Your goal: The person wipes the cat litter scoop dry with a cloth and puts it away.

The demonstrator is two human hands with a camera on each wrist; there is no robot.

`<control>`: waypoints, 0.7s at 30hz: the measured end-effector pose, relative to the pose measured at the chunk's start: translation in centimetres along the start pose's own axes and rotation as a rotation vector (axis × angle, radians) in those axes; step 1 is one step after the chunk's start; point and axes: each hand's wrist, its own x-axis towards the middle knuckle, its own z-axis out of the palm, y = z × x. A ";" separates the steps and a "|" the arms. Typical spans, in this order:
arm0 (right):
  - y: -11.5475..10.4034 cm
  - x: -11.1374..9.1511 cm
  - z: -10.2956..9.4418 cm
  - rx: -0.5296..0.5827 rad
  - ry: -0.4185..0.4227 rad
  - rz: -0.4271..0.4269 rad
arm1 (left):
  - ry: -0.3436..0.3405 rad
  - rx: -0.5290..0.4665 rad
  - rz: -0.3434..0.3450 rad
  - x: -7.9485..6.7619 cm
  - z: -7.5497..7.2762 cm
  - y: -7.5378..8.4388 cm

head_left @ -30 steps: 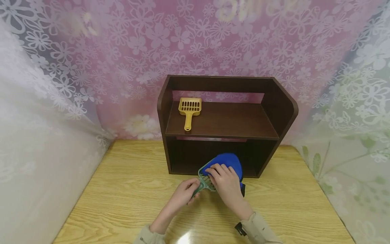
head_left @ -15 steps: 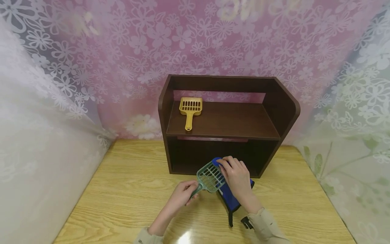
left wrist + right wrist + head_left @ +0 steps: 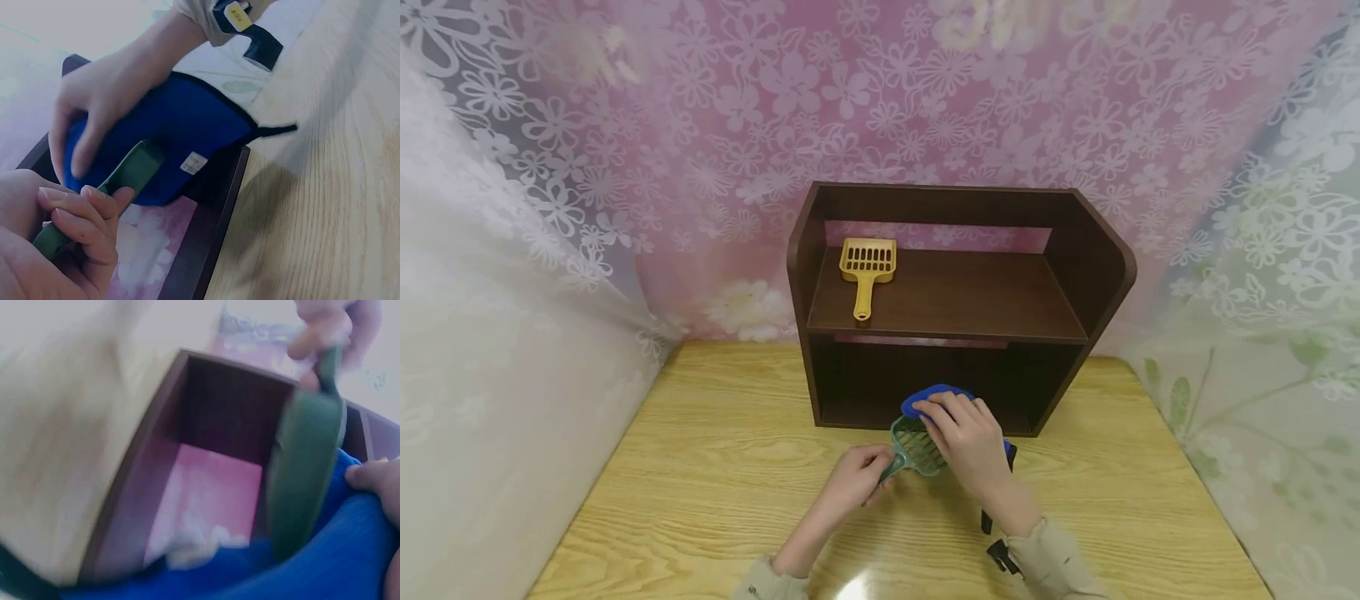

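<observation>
My left hand (image 3: 852, 477) grips the handle of a green slotted litter scoop (image 3: 917, 448), held above the table in front of the shelf. My right hand (image 3: 967, 446) holds a blue cloth (image 3: 931, 400) against the far edge of the scoop's head. In the left wrist view the cloth (image 3: 194, 119) shows black edging, a black loop and a small white label (image 3: 194, 163). The right wrist view has the scoop (image 3: 303, 469) side-on, its lower end meeting the blue fabric (image 3: 325, 562). Part of the scoop's head is hidden behind my right hand.
A dark brown two-level shelf (image 3: 955, 300) stands at the back of the wooden table (image 3: 722, 467). On its upper level lies a yellow slotted scoop (image 3: 867, 275). Flowered curtains (image 3: 775, 100) hang behind and on both sides.
The cloth covered much of the scoop a second ago, then hung lower right with the slots bared. Now it is bunched at the far edge, and my right hand has shifted slightly left.
</observation>
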 end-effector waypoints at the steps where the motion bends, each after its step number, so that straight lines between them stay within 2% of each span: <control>1: -0.3 -0.1 0.2 0.010 -0.013 -0.014 | 0.005 0.008 0.005 0.0 0.1 0.1; 8: -1.1 -0.6 0.9 0.027 -0.099 -0.051 | 0.032 0.032 0.014 0.1 0.1 0.3; 16: -1.4 -0.6 0.6 0.040 -0.249 -0.065 | 0.044 0.074 0.037 0.2 -0.1 0.6; 21: -1.1 -0.7 0.3 0.074 -0.319 -0.129 | 0.055 0.028 0.007 0.4 -1.0 -0.2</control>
